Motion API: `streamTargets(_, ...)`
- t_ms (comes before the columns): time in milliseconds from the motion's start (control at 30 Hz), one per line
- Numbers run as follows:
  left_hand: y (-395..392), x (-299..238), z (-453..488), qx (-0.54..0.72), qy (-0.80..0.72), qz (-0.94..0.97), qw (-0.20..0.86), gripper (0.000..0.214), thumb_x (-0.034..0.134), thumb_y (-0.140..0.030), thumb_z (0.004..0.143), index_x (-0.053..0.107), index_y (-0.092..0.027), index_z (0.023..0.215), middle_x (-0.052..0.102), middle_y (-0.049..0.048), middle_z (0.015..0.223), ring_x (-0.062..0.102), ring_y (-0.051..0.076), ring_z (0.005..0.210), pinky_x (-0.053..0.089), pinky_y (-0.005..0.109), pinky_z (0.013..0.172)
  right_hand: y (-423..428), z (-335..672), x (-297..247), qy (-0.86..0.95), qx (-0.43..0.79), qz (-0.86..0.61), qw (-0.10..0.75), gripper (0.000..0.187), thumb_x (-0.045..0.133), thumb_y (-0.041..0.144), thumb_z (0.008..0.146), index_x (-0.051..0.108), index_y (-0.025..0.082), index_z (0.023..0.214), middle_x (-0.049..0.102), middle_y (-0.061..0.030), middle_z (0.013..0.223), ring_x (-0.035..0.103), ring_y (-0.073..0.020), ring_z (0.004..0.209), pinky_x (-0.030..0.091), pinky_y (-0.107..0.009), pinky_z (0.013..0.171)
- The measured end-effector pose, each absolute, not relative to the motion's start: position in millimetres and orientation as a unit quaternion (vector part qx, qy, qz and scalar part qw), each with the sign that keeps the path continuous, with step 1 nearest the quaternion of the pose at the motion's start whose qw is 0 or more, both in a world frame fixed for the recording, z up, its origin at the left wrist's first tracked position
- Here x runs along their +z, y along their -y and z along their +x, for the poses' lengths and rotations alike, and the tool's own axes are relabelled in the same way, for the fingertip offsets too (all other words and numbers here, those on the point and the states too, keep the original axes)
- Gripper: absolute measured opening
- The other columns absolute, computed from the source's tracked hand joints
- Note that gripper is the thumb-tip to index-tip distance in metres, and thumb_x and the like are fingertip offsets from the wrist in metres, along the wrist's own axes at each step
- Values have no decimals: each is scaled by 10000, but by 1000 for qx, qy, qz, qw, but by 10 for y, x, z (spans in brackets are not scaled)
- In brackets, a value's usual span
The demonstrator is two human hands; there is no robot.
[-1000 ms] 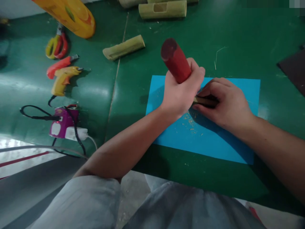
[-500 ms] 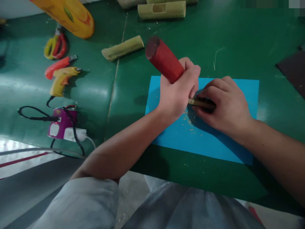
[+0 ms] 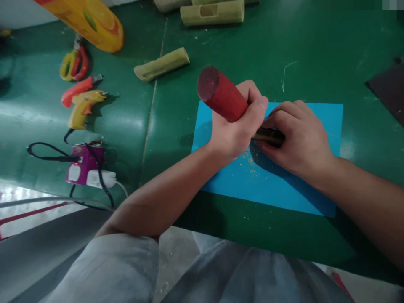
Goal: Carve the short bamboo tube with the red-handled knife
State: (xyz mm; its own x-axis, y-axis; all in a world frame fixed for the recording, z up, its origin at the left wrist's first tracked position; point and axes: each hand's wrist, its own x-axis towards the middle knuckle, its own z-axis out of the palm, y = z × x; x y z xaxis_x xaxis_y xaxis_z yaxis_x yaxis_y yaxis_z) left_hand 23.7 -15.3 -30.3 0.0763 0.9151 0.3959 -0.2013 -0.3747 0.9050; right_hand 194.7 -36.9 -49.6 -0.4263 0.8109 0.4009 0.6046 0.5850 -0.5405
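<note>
My left hand [image 3: 238, 126] is wrapped round the thick red handle [image 3: 224, 94] of a tool. The handle's butt tilts up toward the left, and the tool's working end is hidden behind my fingers. My right hand [image 3: 303, 134] grips a short, dark brown piece [image 3: 269, 135], seemingly bamboo, between thumb and fingers. Its left end meets the underside of my left hand. Both hands are over a blue sheet [image 3: 284, 198], where pale shavings [image 3: 251, 163] lie scattered below the piece.
On the green table [image 3: 176, 139] lie a cut bamboo piece [image 3: 162, 64] and a notched bamboo tube [image 3: 213, 13]. Scissors [image 3: 74, 63], a red-handled tool [image 3: 78, 89], a yellow glue gun [image 3: 83, 107], a purple power adapter [image 3: 83, 164] with cables and a yellow bottle [image 3: 94, 25] are at left.
My left hand and the red handle have shifted slightly down and right, the handle's butt dropping most. My right hand stays nearly in place, still on the brown piece.
</note>
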Motion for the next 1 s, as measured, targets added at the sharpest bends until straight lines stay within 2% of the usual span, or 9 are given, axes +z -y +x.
streamTargets(167,146,-349,208,595,-329,565,467,555,809,-550,1016,527,-262,634,436,-31,534,352,153,526,340,348,587,373,1936,-509,824,165,-434,323,208,763,205,884,586,302,932,663,-70,963,600,-314,923,469,-502,842)
streamTargets(433,81,-395,161,565,-352,637,389,593,699,-608,1056,486,-257,628,414,-39,566,437,136,531,437,317,642,355,1940,-534,832,148,-412,341,237,736,199,857,523,290,909,613,-50,920,573,-281,867,426,-448,784)
streamTargets(533,86,-325,198,550,-347,665,367,619,670,-582,1057,455,-241,587,401,-34,598,460,119,538,400,288,622,357,1933,-552,831,155,-407,345,234,734,214,878,517,295,915,622,-60,931,578,-282,878,436,-451,789)
streamTargets(667,157,-187,289,555,-375,618,411,483,713,-354,981,465,-250,581,444,-14,578,344,137,572,332,322,594,356,1924,-570,829,162,-401,356,163,696,250,919,541,297,899,639,-69,925,590,-286,878,460,-456,781)
streamTargets(833,145,-247,269,555,-400,574,450,496,711,-314,904,378,-266,539,293,-19,542,285,157,545,259,353,583,342,1935,-541,823,216,-416,321,83,725,301,919,642,295,914,674,-75,938,629,-307,904,504,-474,798)
streamTargets(933,108,-347,225,540,-365,567,504,558,702,-390,939,315,-268,556,222,-34,554,314,129,497,242,300,538,326,1948,-517,819,229,-420,317,86,742,311,909,657,295,901,686,-81,947,648,-327,944,517,-491,827)
streamTargets(1000,104,-372,227,565,-350,552,504,507,682,-326,940,340,-259,571,239,-39,548,298,116,484,207,289,525,316,1953,-512,818,228,-422,316,94,744,316,905,654,289,899,681,-81,946,645,-323,936,514,-490,821)
